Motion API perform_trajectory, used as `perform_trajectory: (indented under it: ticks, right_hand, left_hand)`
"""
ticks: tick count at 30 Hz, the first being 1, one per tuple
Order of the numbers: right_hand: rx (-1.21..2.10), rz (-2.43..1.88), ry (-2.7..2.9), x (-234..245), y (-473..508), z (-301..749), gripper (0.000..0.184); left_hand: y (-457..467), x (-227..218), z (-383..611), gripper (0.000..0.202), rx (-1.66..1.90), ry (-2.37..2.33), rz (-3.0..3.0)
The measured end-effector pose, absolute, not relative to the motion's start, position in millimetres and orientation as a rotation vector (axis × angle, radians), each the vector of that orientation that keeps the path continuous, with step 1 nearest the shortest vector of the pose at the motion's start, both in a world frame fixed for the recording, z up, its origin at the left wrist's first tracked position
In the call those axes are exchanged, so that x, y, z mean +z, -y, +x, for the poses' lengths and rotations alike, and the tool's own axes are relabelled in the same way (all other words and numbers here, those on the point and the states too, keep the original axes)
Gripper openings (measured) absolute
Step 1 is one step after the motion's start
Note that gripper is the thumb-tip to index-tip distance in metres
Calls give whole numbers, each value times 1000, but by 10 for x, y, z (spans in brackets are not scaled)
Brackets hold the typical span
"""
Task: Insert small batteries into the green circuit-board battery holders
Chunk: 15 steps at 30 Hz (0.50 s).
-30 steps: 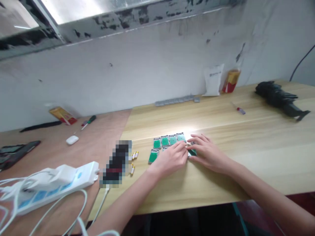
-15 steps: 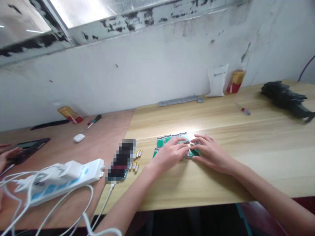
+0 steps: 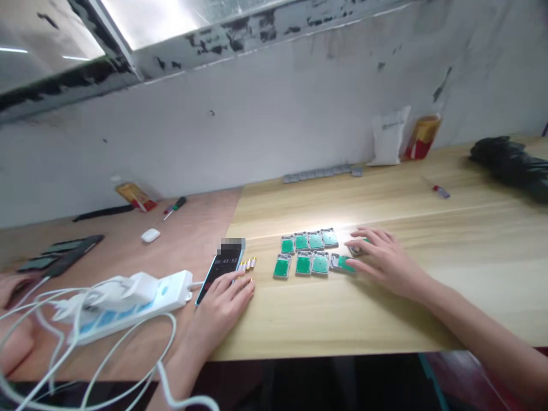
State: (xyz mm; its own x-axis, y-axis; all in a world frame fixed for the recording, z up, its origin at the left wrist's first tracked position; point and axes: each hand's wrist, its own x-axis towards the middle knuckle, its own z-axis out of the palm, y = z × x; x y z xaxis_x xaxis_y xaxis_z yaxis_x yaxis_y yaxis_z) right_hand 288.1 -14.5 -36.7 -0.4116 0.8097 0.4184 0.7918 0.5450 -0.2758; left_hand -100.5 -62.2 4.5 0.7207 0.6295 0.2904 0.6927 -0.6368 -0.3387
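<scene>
Several small green circuit boards (image 3: 311, 252) lie in two rows on the light wooden table (image 3: 385, 297). My right hand (image 3: 382, 260) rests flat at the right end of the rows, fingers spread, fingertips touching the rightmost boards. My left hand (image 3: 222, 305) lies on the table beside a dark phone (image 3: 221, 268), with its fingers stretched toward small white and yellow connectors (image 3: 247, 265) near the phone. Neither hand holds anything that I can see.
A white power strip (image 3: 128, 297) with white cables sits at the left on a brown table (image 3: 128, 257). Behind it lie a white earbud case (image 3: 150, 234), a screwdriver (image 3: 174, 205) and dark devices (image 3: 64, 254). A grey strip (image 3: 321, 172), white bag (image 3: 389, 142) and black bundle (image 3: 511, 165) sit further back.
My left hand has left the green boards and moved left and down to the phone and connectors. The boards now show uncovered in two rows. My right hand stayed at their right end.
</scene>
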Motion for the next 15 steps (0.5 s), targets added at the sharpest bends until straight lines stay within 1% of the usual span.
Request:
perform_trajectory:
  ticks: [5, 8, 11, 15]
  right_hand:
    - [105, -1366, 2261, -444, 129, 3126, 27]
    - [156, -1304, 2278, -460, 147, 3201, 28]
    - [180, -1256, 2267, -442, 153, 3222, 28]
    - [215, -1207, 2279, -420, 146, 3246, 19]
  left_hand:
    - [545, 20, -1072, 26, -208, 1021, -2478]
    - [451, 49, -925, 22, -373, 1064, -2492]
    - [319, 92, -491, 21, -605, 1107, -2554]
    - [89, 91, 327, 16, -610, 926, -2811]
